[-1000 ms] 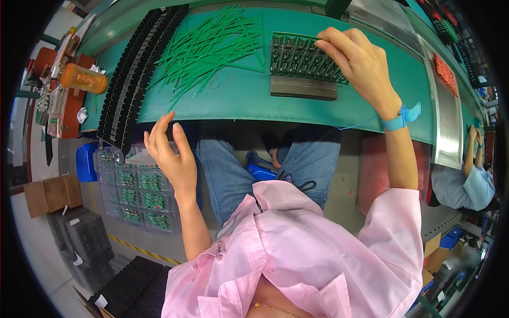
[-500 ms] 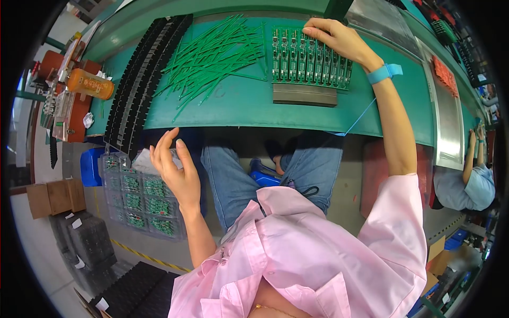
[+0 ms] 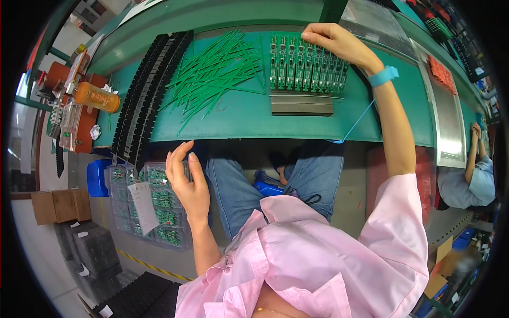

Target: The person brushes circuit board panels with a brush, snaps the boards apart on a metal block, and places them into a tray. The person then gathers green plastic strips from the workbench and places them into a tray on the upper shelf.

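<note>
Head view: on the green bench (image 3: 228,126), the circuit-board panel (image 3: 309,68) sits right of centre, its far edge pinched between thumb and fingers of the right hand (image 3: 339,43); the left hand (image 3: 189,190) hangs free, fingers loosely spread. Gripping only the rim, square to the metal block (image 3: 302,107), should work best.

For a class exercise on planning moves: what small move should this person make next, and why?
Probably bring the empty left hand to steady the free left side of the green, component-filled circuit-board panel: only the right hand holds it, at its top edge.
</note>
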`<state>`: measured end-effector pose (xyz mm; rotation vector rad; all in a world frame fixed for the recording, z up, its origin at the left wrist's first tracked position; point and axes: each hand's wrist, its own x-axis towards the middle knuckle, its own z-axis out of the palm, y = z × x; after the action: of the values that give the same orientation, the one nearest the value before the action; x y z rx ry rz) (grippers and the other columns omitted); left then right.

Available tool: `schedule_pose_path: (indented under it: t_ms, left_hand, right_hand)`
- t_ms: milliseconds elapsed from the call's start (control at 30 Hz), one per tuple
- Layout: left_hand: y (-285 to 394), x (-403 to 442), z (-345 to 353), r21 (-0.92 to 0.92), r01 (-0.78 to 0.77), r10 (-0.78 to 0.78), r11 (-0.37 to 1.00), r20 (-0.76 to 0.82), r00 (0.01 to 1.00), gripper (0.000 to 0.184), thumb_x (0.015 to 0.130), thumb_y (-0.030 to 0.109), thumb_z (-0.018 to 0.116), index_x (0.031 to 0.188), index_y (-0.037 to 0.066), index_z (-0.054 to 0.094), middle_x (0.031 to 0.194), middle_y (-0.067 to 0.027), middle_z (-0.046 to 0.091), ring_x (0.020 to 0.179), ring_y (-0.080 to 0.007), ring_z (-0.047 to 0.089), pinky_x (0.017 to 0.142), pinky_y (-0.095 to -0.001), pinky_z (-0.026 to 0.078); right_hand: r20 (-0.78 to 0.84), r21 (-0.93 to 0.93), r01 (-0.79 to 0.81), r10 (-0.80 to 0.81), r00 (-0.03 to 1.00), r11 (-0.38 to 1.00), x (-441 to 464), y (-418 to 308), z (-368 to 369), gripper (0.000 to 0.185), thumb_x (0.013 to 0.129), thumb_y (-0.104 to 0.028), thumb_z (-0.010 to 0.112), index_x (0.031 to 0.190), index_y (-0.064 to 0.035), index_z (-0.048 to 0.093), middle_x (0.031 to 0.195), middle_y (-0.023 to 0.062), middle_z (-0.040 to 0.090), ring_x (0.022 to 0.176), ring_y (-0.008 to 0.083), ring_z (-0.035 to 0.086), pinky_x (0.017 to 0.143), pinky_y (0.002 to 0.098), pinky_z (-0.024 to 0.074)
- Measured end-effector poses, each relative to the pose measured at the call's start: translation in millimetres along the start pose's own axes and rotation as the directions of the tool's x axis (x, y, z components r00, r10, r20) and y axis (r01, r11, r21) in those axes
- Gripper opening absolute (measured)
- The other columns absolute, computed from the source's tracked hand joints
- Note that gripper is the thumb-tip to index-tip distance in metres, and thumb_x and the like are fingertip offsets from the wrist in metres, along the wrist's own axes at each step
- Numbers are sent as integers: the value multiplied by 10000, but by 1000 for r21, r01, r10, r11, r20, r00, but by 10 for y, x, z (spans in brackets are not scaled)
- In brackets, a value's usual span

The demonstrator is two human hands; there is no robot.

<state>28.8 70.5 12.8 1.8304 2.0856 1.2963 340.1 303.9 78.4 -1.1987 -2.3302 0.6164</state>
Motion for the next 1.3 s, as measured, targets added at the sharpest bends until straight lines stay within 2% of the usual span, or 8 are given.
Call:
schedule_pose_path:
  t_ms: [233, 400, 567, 667, 767, 900, 1067, 1300]
  left_hand:
    - [544, 437, 144, -44, -435, 429, 899, -98, 898, 279, 837, 32, 568, 1115, 56, 573, 1052, -64, 594, 1046, -230, 525, 977, -361, 374]
    - [909, 868, 133, -27, -609, 609, 793, 34, 792, 252, 832, 80, 607, 1083, 69, 600, 954, -60, 595, 893, -208, 551, 819, -317, 442]
    - [1024, 949, -94, -187, -232, 295, 955, 477, 828, 221, 818, 95, 633, 1038, 67, 626, 852, -54, 594, 709, -174, 526, 657, -277, 436]
    - [889, 891, -67, -190, -257, 308, 947, 319, 896, 187, 830, 96, 627, 1013, 61, 632, 812, -46, 591, 665, -157, 508, 628, -256, 419]
    - [776, 871, -35, -184, -285, 311, 941, 135, 941, 154, 841, 96, 622, 988, 54, 639, 772, -39, 587, 620, -141, 489, 600, -235, 402]
    - [749, 856, -5, -405, -133, 147, 905, 3, 989, 144, 881, 113, 601, 1000, 38, 629, 801, -26, 600, 661, -100, 496, 626, -206, 400]
    - [871, 711, 216, -739, 25, 52, 673, 81, 995, 179, 909, 126, 579, 1047, 15, 608, 875, -28, 609, 737, -77, 506, 670, -200, 407]
    - [817, 631, 357, -834, 72, 189, 547, 206, 960, 273, 906, 116, 575, 1159, 19, 548, 956, -57, 612, 842, -106, 558, 778, -208, 432]
  right_hand:
    - [-274, -371, 178, -291, 917, 911, -437, -878, -36, 195, 884, -286, 589, 892, -98, 639, 680, -7, 480, 566, 110, 410, 513, 243, 334]
    - [-178, -460, 295, -412, 893, 838, -600, -1193, 131, 147, 842, -258, 624, 902, -126, 651, 697, -4, 499, 572, 131, 451, 530, 263, 380]
    - [-293, -525, 246, -445, 846, 814, -772, -1263, 220, 176, 816, -268, 644, 961, -169, 648, 746, 3, 519, 636, 137, 484, 578, 250, 411]
    - [-498, -552, 159, -477, 725, 819, -899, -1206, 154, 243, 842, -237, 625, 1074, -164, 615, 847, 16, 536, 715, 130, 497, 660, 239, 425]
    - [-765, 100, 90, 19, 643, 991, -1169, -1022, 135, 321, 902, -193, 543, 1203, -83, 520, 953, 38, 531, 806, 118, 485, 693, 238, 416]
    - [-347, 728, 45, 312, 884, 684, -1289, -887, 644, 373, 940, -180, 486, 1282, -33, 453, 1082, 103, 522, 951, 150, 485, 773, 260, 446]
    - [-267, 889, 111, 305, 914, 445, -1165, -1026, 1125, 384, 926, -139, 537, 1274, -11, 442, 1100, 143, 513, 853, 159, 533, 659, 260, 507]
    - [-383, 822, 204, 252, 888, 532, -1167, -1077, 760, 223, 913, -137, 569, 1097, -15, 543, 808, 26, 565, 579, 61, 458, 478, 181, 462]
